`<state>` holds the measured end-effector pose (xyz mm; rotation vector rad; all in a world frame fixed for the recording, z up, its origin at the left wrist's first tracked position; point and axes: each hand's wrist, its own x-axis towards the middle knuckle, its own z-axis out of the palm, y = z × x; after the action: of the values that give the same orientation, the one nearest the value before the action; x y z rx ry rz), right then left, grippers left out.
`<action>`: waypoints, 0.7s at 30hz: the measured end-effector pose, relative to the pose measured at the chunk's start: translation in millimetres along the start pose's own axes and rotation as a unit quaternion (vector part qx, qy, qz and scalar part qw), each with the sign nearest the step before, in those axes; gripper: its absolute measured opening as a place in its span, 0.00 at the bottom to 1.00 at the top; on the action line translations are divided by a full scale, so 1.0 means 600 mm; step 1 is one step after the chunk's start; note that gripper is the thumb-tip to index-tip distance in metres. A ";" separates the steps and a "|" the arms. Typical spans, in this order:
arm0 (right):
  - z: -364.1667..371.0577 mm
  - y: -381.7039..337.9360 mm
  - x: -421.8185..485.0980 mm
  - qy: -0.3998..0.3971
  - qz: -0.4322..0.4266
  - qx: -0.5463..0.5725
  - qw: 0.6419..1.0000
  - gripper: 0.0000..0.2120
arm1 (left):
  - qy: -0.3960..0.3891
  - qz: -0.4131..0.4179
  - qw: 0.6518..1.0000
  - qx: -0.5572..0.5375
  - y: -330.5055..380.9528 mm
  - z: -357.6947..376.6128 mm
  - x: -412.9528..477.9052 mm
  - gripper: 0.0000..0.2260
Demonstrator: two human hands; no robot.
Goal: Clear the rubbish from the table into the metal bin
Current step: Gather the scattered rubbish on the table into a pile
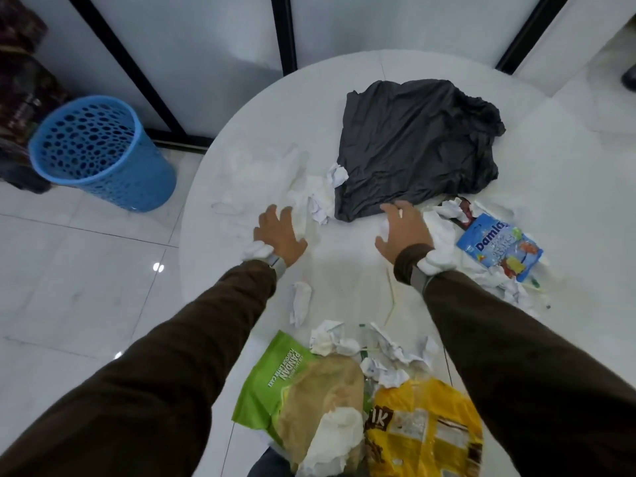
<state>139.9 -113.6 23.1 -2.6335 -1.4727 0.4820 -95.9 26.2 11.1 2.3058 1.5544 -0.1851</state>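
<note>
Both hands spread wide, palms down, gripping nothing: left hand [279,235] over crumpled white tissues [320,197], right hand [402,230] at edge of flat black plastic bag [416,146]. Likely raking rubbish together on round white counter [344,256]. Metal bin out of sight; blue perforated plastic basket [99,153] stands on floor.

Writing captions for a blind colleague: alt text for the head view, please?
Two brown-sleeved arms reach over a round white table strewn with crumpled tissues, snack wrappers and a black bag; a blue perforated basket stands on the floor.
</note>
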 end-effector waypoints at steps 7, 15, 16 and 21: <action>-0.007 0.076 0.151 0.030 0.092 -0.103 0.990 0.39 | 0.010 -0.126 0.991 -0.031 -0.046 -0.004 0.147 0.57; 0.004 0.129 0.204 -0.028 0.082 -0.180 0.980 0.17 | -0.023 -0.157 0.987 -0.017 -0.059 0.027 0.196 0.56; 0.000 0.130 0.205 -0.012 0.076 -0.159 0.984 0.16 | -0.020 -0.159 0.987 -0.022 -0.056 0.028 0.200 0.52; -0.066 0.099 0.183 0.111 0.049 -0.010 0.993 0.17 | 0.018 -0.072 0.997 0.006 -0.047 -0.002 0.179 0.13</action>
<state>254.4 -49.6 21.8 -2.6810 -1.2947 0.1740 -80.2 129.4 -25.9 2.2185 1.7430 -0.1914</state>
